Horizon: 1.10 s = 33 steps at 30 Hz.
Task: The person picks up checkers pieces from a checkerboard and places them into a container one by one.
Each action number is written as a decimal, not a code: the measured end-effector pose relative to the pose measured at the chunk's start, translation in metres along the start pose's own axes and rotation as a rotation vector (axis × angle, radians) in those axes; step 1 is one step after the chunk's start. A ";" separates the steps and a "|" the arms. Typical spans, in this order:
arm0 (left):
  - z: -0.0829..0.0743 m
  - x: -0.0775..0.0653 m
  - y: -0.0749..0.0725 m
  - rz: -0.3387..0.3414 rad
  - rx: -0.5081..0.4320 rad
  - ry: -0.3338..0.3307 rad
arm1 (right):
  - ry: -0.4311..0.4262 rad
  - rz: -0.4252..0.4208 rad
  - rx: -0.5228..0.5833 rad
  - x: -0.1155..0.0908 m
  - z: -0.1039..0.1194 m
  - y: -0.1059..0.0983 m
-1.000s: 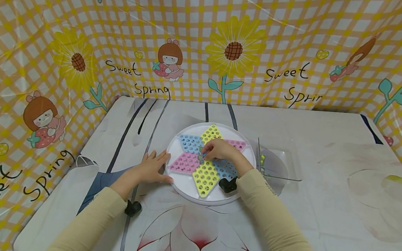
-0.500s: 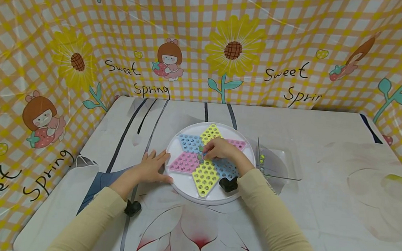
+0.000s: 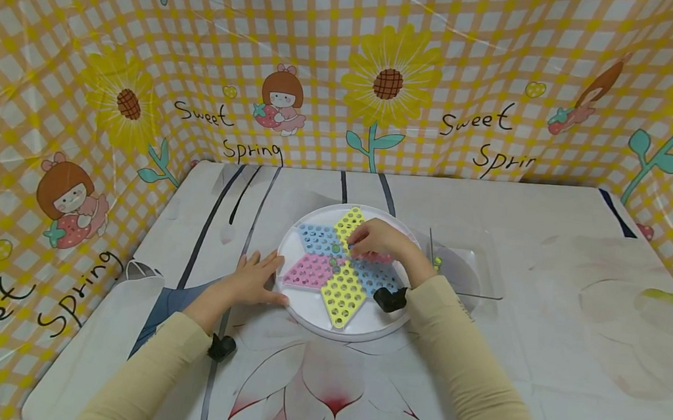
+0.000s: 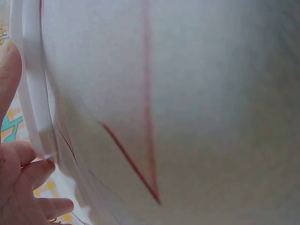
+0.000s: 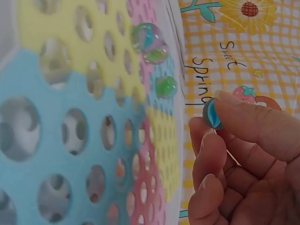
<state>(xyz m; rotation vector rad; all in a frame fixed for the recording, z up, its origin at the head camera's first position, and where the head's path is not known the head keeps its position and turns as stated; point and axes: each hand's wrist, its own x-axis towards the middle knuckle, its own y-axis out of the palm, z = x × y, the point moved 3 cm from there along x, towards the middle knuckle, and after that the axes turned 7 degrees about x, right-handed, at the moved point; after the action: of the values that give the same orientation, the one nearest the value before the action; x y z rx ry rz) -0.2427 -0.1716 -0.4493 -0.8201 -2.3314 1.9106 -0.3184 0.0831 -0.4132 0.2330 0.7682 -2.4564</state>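
A round white Chinese checkers board carries a star of yellow, pink and blue perforated sections. My right hand is over its right half, pinching a blue marble between thumb and index finger. In the right wrist view the marble is held up off the perforated surface. A green marble and two clear, coloured marbles, one a swirled marble, sit near the star's middle. My left hand touches the board's left rim with fingers spread; in the left wrist view its fingers lie along the white edge.
Right of the board stands a clear plastic box with a few yellow-green marbles inside. A printed cloth covers the table. Behind it hangs a yellow checked curtain. Black wrist cameras are strapped to both arms.
My right hand has risen and shifted slightly right, away from the star's middle, with the blue marble in its fingers. The left hand has stayed at the rim.
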 end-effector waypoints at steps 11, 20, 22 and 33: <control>0.001 0.001 0.000 -0.001 0.001 0.008 | -0.017 -0.057 -0.031 -0.015 0.001 -0.027; 0.001 0.002 0.000 -0.006 0.000 0.011 | 0.008 -0.078 -0.063 -0.028 -0.002 -0.052; 0.001 0.002 0.000 -0.008 0.003 0.012 | 0.017 -0.085 -0.062 -0.031 -0.004 -0.057; 0.002 0.002 0.001 -0.003 0.010 0.007 | 0.054 -0.139 -0.083 -0.052 -0.015 -0.087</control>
<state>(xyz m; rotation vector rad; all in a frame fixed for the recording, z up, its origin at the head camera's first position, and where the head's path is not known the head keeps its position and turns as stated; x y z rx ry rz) -0.2449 -0.1727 -0.4519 -0.8205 -2.3157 1.9136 -0.3235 0.1750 -0.3677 0.2218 0.9357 -2.5503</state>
